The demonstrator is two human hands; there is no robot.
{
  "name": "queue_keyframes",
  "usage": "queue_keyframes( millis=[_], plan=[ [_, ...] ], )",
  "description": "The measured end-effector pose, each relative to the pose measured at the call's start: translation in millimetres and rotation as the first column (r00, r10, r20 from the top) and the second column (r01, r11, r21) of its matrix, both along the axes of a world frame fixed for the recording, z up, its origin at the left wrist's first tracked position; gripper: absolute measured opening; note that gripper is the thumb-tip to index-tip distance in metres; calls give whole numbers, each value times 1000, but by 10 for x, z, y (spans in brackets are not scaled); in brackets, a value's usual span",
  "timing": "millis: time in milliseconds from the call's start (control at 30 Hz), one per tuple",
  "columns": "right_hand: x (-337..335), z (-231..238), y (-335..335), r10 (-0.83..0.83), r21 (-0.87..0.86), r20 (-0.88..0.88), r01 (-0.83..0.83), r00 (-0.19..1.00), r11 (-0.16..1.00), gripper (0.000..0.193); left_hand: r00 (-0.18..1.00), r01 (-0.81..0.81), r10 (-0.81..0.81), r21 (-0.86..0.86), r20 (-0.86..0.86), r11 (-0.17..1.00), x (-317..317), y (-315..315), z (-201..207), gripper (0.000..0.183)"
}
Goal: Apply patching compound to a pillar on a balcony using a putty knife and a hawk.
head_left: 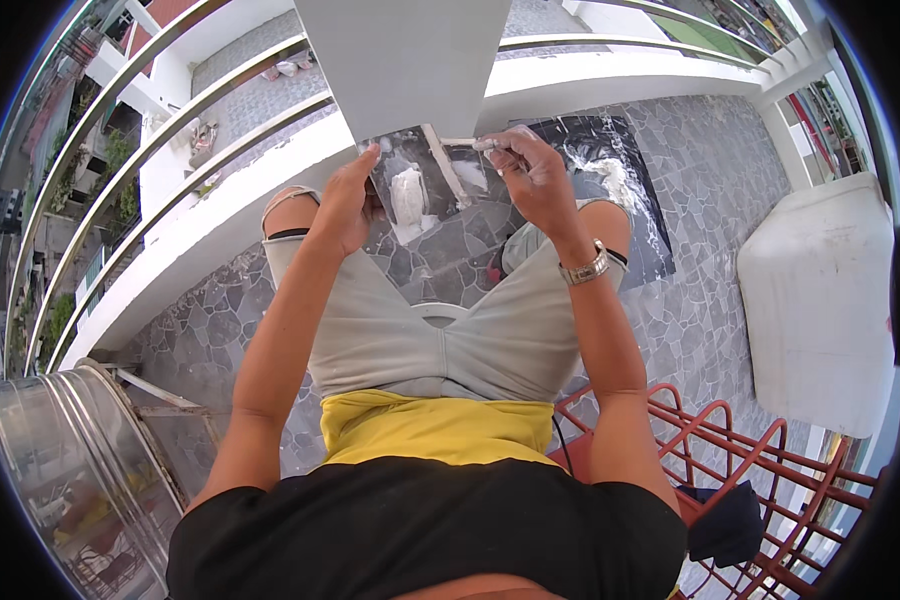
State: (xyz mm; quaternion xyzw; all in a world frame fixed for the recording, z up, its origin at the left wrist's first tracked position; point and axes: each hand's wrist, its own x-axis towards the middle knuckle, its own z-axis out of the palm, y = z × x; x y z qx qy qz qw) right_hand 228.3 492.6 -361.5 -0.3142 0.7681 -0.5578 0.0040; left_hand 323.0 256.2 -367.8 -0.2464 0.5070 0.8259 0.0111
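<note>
My left hand [347,198] grips the left edge of a flat dark board [438,165], its thumb on top. A thick smear of white paste [408,200] lies on the board's left part. In my right hand [532,168], the fingers are closed round the pale handle of a scraper [445,168]. Its long, narrow blade, coated in white, is seen nearly edge-on over the board. White residue covers my right fingers. Both hands are held out in front of my knees, just short of the grey-white pillar [400,70].
On the stone-patterned floor [705,200], a black sheet [650,225] carries more white paste. Metal railings [250,65] run above a low white wall. A large white container [820,300] stands right, a shiny metal tank [80,470] left, and a red metal rack [730,440] behind on the right.
</note>
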Motion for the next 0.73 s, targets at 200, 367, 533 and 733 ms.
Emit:
queue_keyframes(
  millis=[200, 367, 533, 733],
  plan=[
    [323, 257, -189, 194, 268, -259, -123, 946, 956, 35, 997, 81, -81, -20, -7, 996, 9, -12, 43, 37],
    [356, 345, -280, 211, 322, -434, -68, 876, 944, 29, 985, 162, -162, 0, -53, 987, -3, -17, 28, 35],
    [468, 129, -235, -183, 22, -15, 183, 983, 983, 26, 983, -15, 38, 131, -179, 991, 54, 95, 52, 36],
    [411, -140, -222, -5, -244, 636, 208, 771, 947, 40, 971, 120, -77, 183, -228, 976, 170, 156, -65, 45]
  ],
)
